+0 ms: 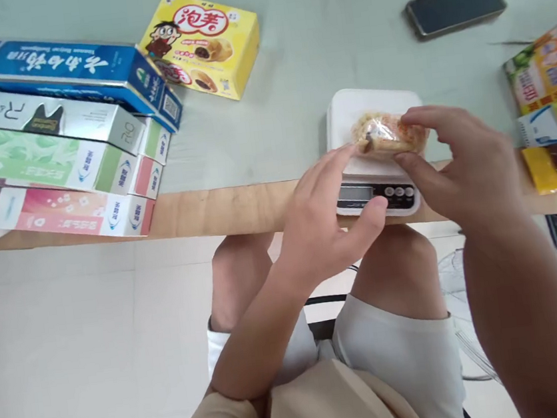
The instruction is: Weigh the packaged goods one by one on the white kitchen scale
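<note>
A small white kitchen scale point(348, 110) stands at the table's near edge, its display and buttons facing me. On its platform lies a clear-wrapped pastry point(385, 136). My right hand point(459, 165) curls around the pastry's right end, thumb below and fingers above. My left hand point(327, 220) has its fingers stretched out; the fingertips touch the pastry's left end and the thumb rests on the scale's button panel.
Several long toothpaste boxes point(53, 131) are stacked at the left. A yellow snack box point(204, 43) lies behind them, a dark phone point(456, 6) at the far right, and snack packets point(551, 104) at the right edge. My knees sit under the table's wooden edge point(218, 209).
</note>
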A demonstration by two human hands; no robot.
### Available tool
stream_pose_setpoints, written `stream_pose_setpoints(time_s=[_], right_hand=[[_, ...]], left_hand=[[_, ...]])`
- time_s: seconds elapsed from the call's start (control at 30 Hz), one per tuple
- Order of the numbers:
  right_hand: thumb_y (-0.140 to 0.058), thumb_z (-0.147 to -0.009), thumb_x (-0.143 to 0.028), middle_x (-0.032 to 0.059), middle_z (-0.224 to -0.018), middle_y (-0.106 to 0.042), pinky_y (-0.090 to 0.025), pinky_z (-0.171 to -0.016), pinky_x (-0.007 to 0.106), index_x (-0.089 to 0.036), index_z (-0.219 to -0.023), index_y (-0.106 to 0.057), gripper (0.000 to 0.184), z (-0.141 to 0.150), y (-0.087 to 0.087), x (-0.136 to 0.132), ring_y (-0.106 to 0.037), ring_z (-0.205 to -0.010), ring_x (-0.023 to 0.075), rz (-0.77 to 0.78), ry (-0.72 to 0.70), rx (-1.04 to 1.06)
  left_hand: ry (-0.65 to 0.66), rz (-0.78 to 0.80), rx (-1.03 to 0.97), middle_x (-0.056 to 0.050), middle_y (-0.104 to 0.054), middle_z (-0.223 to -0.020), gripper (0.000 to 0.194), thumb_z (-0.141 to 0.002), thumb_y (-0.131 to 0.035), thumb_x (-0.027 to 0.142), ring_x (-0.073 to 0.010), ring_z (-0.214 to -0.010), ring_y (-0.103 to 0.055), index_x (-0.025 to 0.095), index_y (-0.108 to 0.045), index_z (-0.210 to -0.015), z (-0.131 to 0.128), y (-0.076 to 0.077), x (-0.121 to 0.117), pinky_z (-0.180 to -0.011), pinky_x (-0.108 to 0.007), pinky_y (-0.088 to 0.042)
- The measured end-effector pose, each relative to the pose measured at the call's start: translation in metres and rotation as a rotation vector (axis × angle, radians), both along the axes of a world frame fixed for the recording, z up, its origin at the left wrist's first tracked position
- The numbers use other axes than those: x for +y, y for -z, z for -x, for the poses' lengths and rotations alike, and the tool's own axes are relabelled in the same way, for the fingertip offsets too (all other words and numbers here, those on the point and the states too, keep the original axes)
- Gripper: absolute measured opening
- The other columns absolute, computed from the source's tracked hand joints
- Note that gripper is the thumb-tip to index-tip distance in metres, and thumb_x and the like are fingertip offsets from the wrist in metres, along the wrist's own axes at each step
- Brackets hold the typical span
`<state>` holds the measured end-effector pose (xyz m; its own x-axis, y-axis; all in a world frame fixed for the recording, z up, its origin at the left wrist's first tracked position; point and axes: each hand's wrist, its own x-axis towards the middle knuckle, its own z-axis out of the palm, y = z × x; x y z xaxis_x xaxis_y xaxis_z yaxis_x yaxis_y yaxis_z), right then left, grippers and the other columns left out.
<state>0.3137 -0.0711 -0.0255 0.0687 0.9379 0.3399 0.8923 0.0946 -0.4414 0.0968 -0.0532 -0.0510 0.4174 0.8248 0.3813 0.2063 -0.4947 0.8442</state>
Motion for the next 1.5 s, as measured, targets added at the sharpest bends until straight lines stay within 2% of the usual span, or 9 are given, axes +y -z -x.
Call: stream_pose_setpoints(time_s=[0.2,0.37,0.53,0.67,0.8,0.97,1.2,1.33,1.5], right_hand=[[-0.070,-0.091,-0.036,0.0126,-0.161,-0.056,-0.052,-0.120,0.061,-0.029,-0.149,-0.057,0.060,-0.038,0.022,-0.013,-0.052,-0.152,0.0363,0.003,0.084,0.091],[-0.063,-0.096,-0.040,0.0148,-0.150,-0.066,-0.051,-0.119,0.061,-0.023,-0.150,-0.055,0.058,-0.026,0.042,-0.018,-0.062,-0.141,0.0354,0.017,0.086,0.246],[-0.057,-0.099,-0.036,0.0127,-0.150,-0.066,-0.057,-0.115,0.051,-0.024,-0.148,-0.054,0.051,-0.026,0.046,-0.027,-0.068,-0.133,0.0288,-0.060,0.152,0.523],[-0.063,-0.095,-0.033,0.0092,-0.149,-0.065,-0.065,-0.101,0.045,-0.031,-0.143,-0.054,0.049,-0.059,0.047,-0.057,-0.072,-0.122,0.0237,-0.334,0.327,0.827],[-0.072,-0.082,-0.021,0.0047,-0.118,-0.071,-0.066,-0.092,0.040,-0.026,-0.117,-0.062,0.037,-0.116,0.044,-0.084,-0.075,-0.104,0.0182,-0.579,0.543,0.977],[-0.066,-0.079,-0.020,-0.0003,-0.097,-0.066,-0.067,-0.083,0.038,-0.023,-0.109,-0.061,0.031,-0.170,0.038,-0.090,-0.072,-0.083,0.0139,-0.577,0.776,1.000],[-0.070,-0.078,-0.032,-0.0008,-0.103,-0.066,-0.063,-0.090,0.040,-0.026,-0.118,-0.065,0.040,-0.166,0.037,-0.101,-0.072,-0.089,0.0147,-0.465,0.751,1.020],[-0.073,-0.074,-0.041,0.0044,-0.128,-0.068,-0.054,-0.061,0.032,-0.028,-0.123,-0.066,0.051,-0.159,0.042,-0.113,-0.067,-0.074,0.0126,-0.395,0.786,0.996],[-0.068,-0.077,-0.038,0.0044,-0.135,-0.068,-0.050,-0.062,0.035,-0.030,-0.117,-0.066,0.041,-0.144,0.042,-0.126,-0.069,-0.073,0.0144,-0.387,0.797,0.973]], left_hand=[[-0.134,0.002,0.145,-0.015,-0.069,-0.144,0.046,-0.099,-0.060,0.044,-0.0283,-0.139,-0.064,0.018,-0.060,-0.136,-0.025,0.000,0.003,-0.118,-0.045,-0.054],[-0.134,0.034,0.283,-0.016,-0.067,-0.149,0.056,-0.099,-0.061,0.053,-0.0344,-0.147,-0.057,0.016,-0.061,-0.142,-0.048,-0.007,0.022,-0.127,-0.052,-0.045],[-0.062,-0.069,0.180,-0.020,-0.055,-0.159,0.052,-0.098,-0.064,0.043,-0.0315,-0.151,-0.054,0.016,-0.063,-0.144,-0.086,-0.015,0.000,-0.122,-0.046,-0.051],[0.134,-0.040,0.067,-0.023,-0.048,-0.163,0.056,-0.097,-0.066,0.043,-0.0330,-0.155,-0.050,0.015,-0.063,-0.145,-0.131,-0.011,-0.031,-0.124,-0.048,-0.050],[0.362,0.100,0.031,-0.020,-0.044,-0.169,0.058,-0.096,-0.064,0.048,-0.0333,-0.161,-0.041,0.017,-0.062,-0.145,-0.195,-0.009,-0.053,-0.129,-0.055,-0.043],[0.494,0.294,0.084,-0.017,-0.027,-0.179,0.068,-0.094,-0.065,0.048,-0.0336,-0.166,-0.031,0.016,-0.054,-0.154,-0.255,-0.020,-0.065,-0.129,-0.054,-0.044],[0.552,0.419,0.214,-0.018,-0.020,-0.180,0.075,-0.096,-0.059,0.046,-0.0334,-0.167,-0.029,0.011,-0.044,-0.161,-0.267,-0.019,-0.057,-0.132,-0.055,-0.038],[0.572,0.428,0.210,-0.017,-0.017,-0.181,0.076,-0.096,-0.057,0.046,-0.0329,-0.165,-0.034,0.010,-0.042,-0.161,-0.272,-0.012,-0.056,-0.132,-0.053,-0.038],[0.455,0.233,-0.020,-0.021,-0.047,-0.166,0.046,-0.093,-0.060,0.044,-0.0325,-0.151,-0.053,0.017,-0.065,-0.131,-0.255,0.001,-0.054,-0.119,-0.049,-0.054]])
